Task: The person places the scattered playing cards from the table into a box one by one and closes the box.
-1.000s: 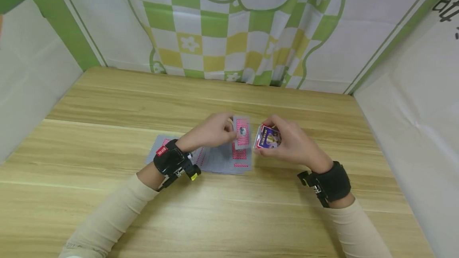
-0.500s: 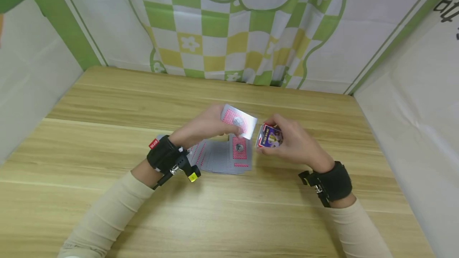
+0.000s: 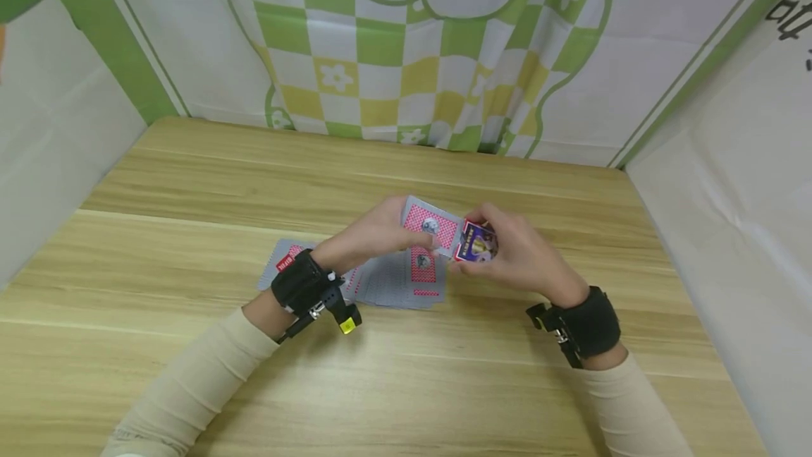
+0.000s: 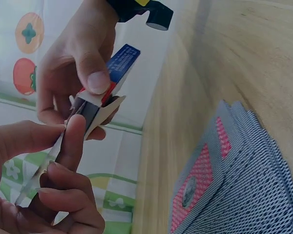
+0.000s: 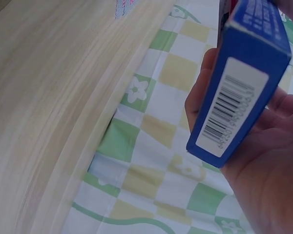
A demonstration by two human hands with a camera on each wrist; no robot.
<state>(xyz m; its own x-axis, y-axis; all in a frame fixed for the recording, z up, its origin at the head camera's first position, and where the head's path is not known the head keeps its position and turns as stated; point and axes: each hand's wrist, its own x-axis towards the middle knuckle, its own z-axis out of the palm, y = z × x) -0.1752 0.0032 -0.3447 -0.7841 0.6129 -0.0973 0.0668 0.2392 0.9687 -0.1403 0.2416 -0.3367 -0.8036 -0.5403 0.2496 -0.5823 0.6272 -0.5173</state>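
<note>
Between thumb and fingers, my left hand [image 3: 374, 233] pinches a playing card [image 3: 446, 233] with a red patterned back. A small card box [image 3: 477, 244], purple and red on its front, is gripped by my right hand [image 3: 525, 256]. The card's right end meets the box's open end in the head view. In the left wrist view the box [image 4: 122, 64] has its flap [image 4: 110, 113] folded out, and the card shows nearly edge-on. The right wrist view shows the box's blue end with a barcode [image 5: 232, 108]. Below my left hand, fanned-out playing cards [image 3: 388, 281] lie face down, partly hidden by that arm.
The wooden table [image 3: 406, 386] extends around the cards on all sides. Behind it hangs a green, yellow and white checked curtain [image 3: 380, 44]. White panels [image 3: 729, 182] stand along both sides.
My left hand lifted the card from over the spread and turned it, then brought it right and down to the box's open end. My right hand and the box stayed nearly still.
</note>
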